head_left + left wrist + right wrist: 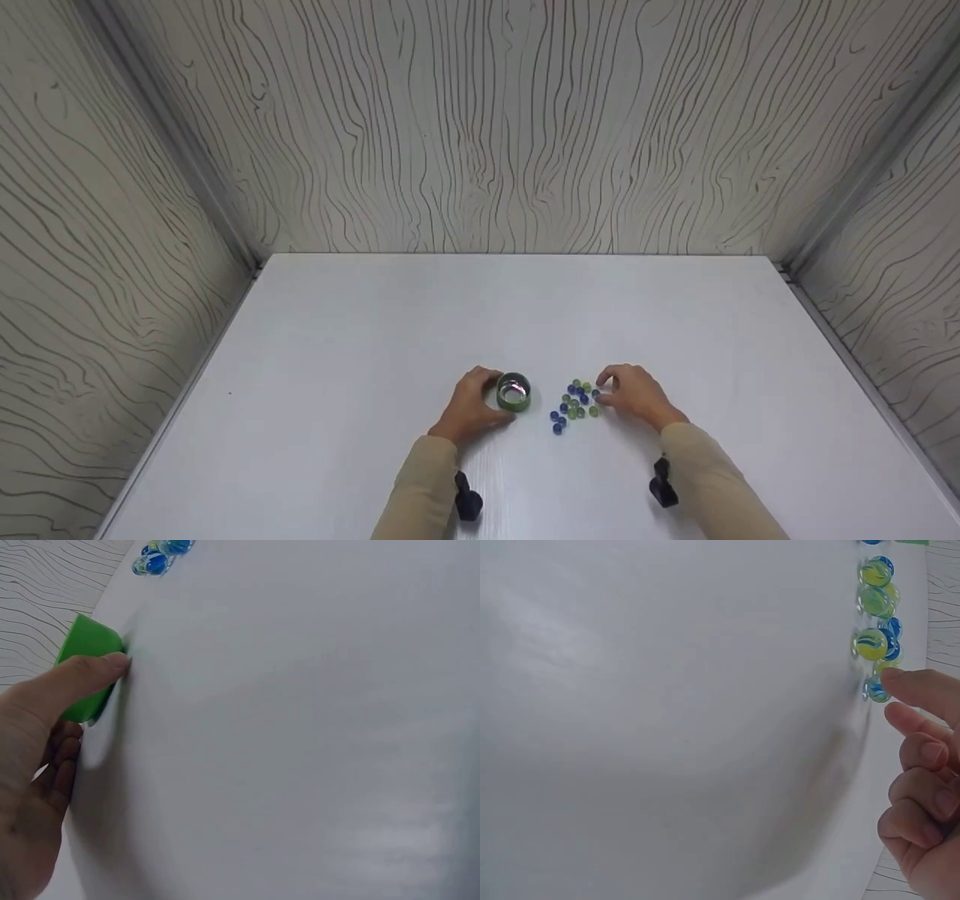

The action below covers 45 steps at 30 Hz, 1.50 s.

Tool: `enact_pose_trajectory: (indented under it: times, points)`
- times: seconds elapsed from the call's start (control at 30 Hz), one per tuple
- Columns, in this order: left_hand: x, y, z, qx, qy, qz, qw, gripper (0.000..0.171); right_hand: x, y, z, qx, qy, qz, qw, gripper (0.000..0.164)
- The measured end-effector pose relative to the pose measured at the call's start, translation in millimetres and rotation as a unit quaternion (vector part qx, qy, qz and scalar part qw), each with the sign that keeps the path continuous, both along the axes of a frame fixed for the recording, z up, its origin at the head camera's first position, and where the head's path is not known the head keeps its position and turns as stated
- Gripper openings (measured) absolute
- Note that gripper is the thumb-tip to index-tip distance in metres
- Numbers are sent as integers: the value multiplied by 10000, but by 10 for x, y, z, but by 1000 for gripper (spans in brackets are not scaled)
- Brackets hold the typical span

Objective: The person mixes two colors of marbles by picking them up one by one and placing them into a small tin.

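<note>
My left hand (472, 405) holds a small green cup (514, 405) with a shiny inside, standing on the white table. In the left wrist view the thumb lies across the near side of the green cup (91, 641), and the other fingers are partly hidden behind it. Over on the right, my right hand (636, 394) reaches to the edge of a group of glass marbles (574, 403). Its thumb and index finger are spread around one blue-green marble (878, 690), fingertips right at it, while the other fingers curl inward.
The marbles, some blue (557, 429) and some yellow-green (594, 412), lie loose between the two hands. A white table (375, 322) carries everything. Wood-grain patterned panels (480, 135) rise at its back and sides.
</note>
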<state>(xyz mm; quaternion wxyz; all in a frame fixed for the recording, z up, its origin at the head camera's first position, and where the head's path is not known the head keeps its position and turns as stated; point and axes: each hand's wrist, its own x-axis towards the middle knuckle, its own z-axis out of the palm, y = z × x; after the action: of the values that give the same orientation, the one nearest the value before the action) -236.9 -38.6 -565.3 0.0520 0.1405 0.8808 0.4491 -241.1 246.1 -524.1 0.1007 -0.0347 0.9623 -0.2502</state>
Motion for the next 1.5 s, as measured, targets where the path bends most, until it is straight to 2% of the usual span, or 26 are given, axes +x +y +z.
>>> enact_pose_trajectory:
  times: [0.53,1.03,1.27,1.5]
  points:
    - [28,23,-7,233,-137,237,9994,68,10,-16,2,-19,-60,-12,10000,23]
    - [2,8,-43,209,151,141,9996,67,2,-43,-31,20,-117,-105,9999,19]
    - [15,21,-58,289,123,261,9992,68,-9,-48,-43,-4,-125,-106,9999,15]
    - [13,31,-66,349,288,279,9986,65,-16,-41,-56,65,-109,-113,9999,14]
